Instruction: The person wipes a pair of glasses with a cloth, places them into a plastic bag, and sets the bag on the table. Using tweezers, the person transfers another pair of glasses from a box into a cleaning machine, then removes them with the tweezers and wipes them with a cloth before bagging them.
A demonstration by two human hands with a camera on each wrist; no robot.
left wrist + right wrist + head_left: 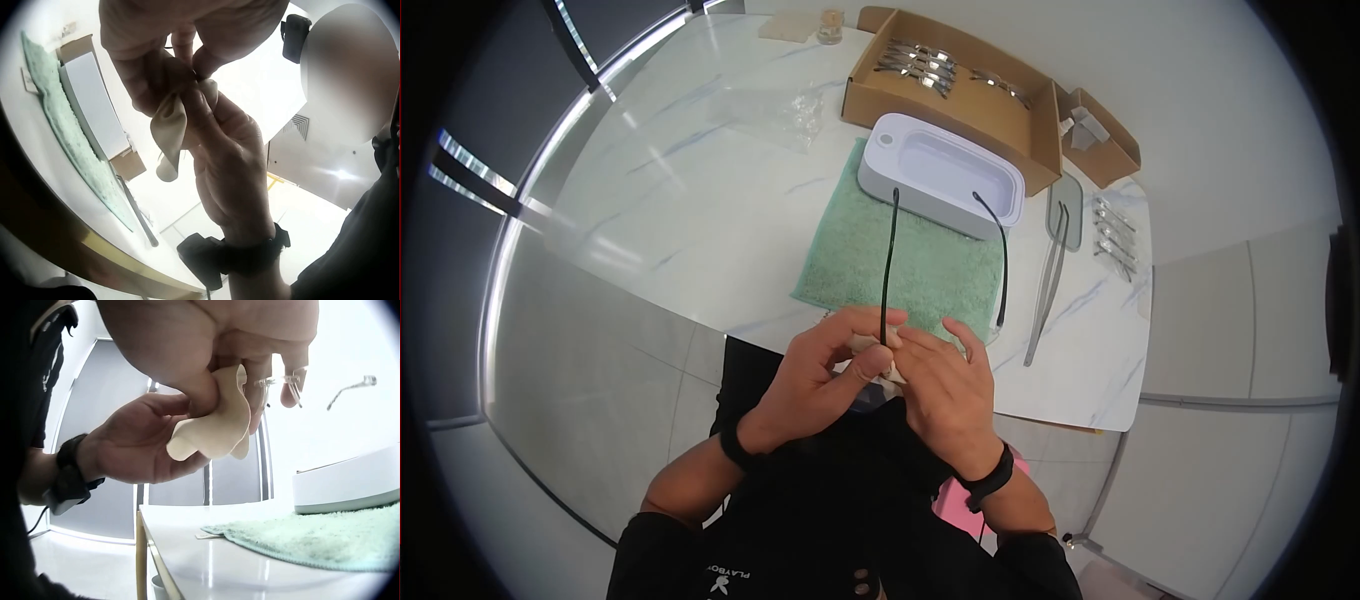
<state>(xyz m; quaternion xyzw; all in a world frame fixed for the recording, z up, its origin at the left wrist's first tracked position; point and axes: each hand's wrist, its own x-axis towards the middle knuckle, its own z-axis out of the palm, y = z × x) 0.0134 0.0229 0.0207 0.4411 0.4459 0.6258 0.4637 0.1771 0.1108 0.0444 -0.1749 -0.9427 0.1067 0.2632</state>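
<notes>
Both hands are together at the table's front edge, holding a pair of glasses with dark temples (888, 265) that point away from the body. My left hand (820, 375) pinches near the left hinge, thumb and index finger meeting there. A cream cloth (219, 425) is gripped between my right hand's (948, 395) thumb and fingers, and it hangs in folds in the left wrist view. The lenses are mostly hidden by the hands and cloth.
Beyond the hands, a lavender cleaner tub (940, 165) stands on a green towel (850, 250). Behind it, a cardboard box (1000, 120) holds several glasses. Tweezers (1048, 290), a grey tray (1065, 190) and wrapped glasses (1114, 240) lie at the right; a plastic bag (785, 115) lies back left.
</notes>
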